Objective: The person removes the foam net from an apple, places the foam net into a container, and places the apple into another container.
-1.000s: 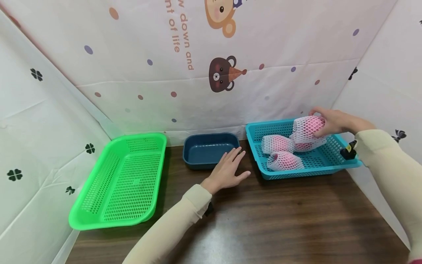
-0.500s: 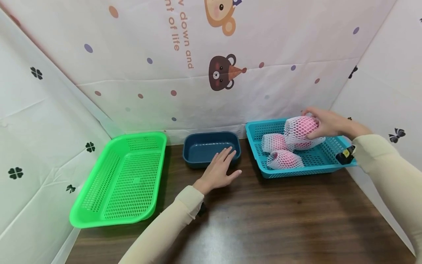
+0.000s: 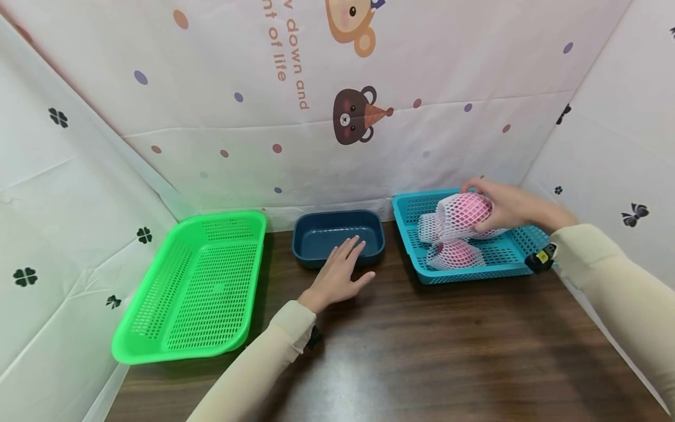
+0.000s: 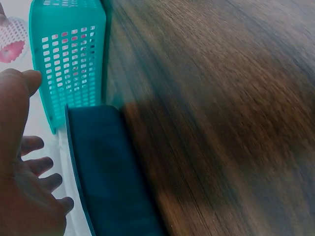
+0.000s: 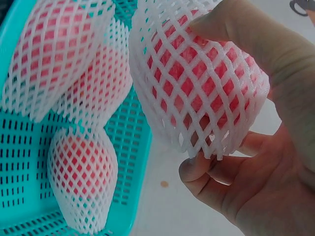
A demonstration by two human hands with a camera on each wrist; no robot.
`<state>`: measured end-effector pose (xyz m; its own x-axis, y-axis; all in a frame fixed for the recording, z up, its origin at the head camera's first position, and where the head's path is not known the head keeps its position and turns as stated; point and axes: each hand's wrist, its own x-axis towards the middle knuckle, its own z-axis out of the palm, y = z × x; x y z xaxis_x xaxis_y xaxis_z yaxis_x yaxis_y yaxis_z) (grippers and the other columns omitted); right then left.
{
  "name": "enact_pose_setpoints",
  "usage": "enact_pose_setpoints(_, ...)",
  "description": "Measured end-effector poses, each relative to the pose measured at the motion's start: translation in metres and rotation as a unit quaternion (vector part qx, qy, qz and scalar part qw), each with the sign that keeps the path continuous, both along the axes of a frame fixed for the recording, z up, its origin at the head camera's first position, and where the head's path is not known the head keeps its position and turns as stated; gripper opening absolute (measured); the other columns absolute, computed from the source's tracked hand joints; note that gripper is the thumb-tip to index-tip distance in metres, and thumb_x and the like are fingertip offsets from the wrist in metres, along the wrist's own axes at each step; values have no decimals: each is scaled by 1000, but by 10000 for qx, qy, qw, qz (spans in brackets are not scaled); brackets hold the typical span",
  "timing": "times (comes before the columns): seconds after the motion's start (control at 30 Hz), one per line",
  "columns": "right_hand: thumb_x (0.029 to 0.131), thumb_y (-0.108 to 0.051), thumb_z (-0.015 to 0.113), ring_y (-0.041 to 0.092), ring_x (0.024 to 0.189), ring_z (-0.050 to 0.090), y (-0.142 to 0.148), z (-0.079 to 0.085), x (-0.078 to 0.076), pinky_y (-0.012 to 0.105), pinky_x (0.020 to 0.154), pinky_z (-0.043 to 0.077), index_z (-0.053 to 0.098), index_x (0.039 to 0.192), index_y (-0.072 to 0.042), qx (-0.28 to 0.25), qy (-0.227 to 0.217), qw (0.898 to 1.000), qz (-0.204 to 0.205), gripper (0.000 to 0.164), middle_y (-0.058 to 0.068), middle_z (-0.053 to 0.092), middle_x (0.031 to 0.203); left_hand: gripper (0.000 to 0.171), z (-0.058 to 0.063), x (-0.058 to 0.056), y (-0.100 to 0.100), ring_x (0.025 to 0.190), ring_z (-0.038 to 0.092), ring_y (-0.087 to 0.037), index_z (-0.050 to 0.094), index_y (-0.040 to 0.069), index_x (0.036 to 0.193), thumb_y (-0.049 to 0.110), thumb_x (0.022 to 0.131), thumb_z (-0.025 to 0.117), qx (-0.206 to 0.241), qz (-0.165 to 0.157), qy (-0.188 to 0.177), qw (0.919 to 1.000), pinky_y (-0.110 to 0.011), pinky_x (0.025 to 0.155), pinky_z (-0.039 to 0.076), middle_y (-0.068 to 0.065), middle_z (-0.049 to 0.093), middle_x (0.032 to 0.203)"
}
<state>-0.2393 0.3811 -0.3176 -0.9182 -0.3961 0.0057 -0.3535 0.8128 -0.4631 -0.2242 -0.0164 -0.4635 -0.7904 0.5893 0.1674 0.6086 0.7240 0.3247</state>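
Note:
My right hand (image 3: pixel 508 208) grips a pinkish-red round fruit in a white foam net (image 3: pixel 464 212), held above the blue perforated basket (image 3: pixel 474 274). In the right wrist view the thumb presses on the net of this fruit (image 5: pixel 197 83), with the fingers around its lower side. Several similar netted fruits lie in the basket, among them one at the front (image 3: pixel 456 255); the held one partly covers the others. My left hand (image 3: pixel 333 281) hovers, fingers spread, near the front edge of a small navy tub (image 3: pixel 316 261) and holds nothing.
A large bright green perforated basket (image 3: pixel 211 353) stands on the left of the dark wooden table (image 3: pixel 422 351). The navy tub sits between both baskets. Printed white cloth (image 3: pixel 263 170) hangs behind and at both sides.
My right hand has carried the netted fruit leftward across the blue basket. My left hand has drifted left and slightly down, fingers still spread.

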Motion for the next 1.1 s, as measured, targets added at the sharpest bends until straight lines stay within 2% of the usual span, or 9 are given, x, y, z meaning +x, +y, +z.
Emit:
enact_pose_setpoints(0.27, 69, -12, 88, 24, 82, 57, -15, -3, 8, 34, 62, 52, 45, 128, -18, -177, 3, 9998, 126, 73, 13, 55, 108, 81, -2, 1, -12, 147, 20, -26, 26, 16, 155, 65, 93, 44, 186, 96, 91, 9997, -51, 116, 20, -6, 22, 161)
enact_pose_setpoints(0.47, 69, -16, 88, 24, 82, 58, -21, -9, 11, 34, 64, 51, 46, 128, -19, -117, 89, 9998, 102, 72, 12, 57, 108, 80, -1, 5, -21, 144, 26, -33, 28, 12, 154, 58, 93, 52, 514, 43, 314, 9982, -54, 114, 25, -11, 25, 159)
enact_pose_setpoints(0.8, 68, -18, 89, 22, 83, 59, -27, -23, 15, 33, 62, 51, 47, 129, -20, -136, 188, 9996, 149, 74, 11, 57, 109, 81, -4, 8, -37, 146, 23, -28, 29, 13, 153, 59, 92, 54, 676, 297, 409, 9964, -51, 116, 20, -10, 25, 159)
enact_pose_setpoints(1.1, 69, -20, 89, 25, 90, 59, -44, -22, 20, 35, 66, 52, 46, 132, -19, -275, 178, 9992, 239, 76, 12, 56, 118, 81, -6, 12, -49, 145, 25, -32, 31, 10, 152, 55, 91, 58, 803, 414, 533, 9945, -52, 116, 21, -11, 26, 158)
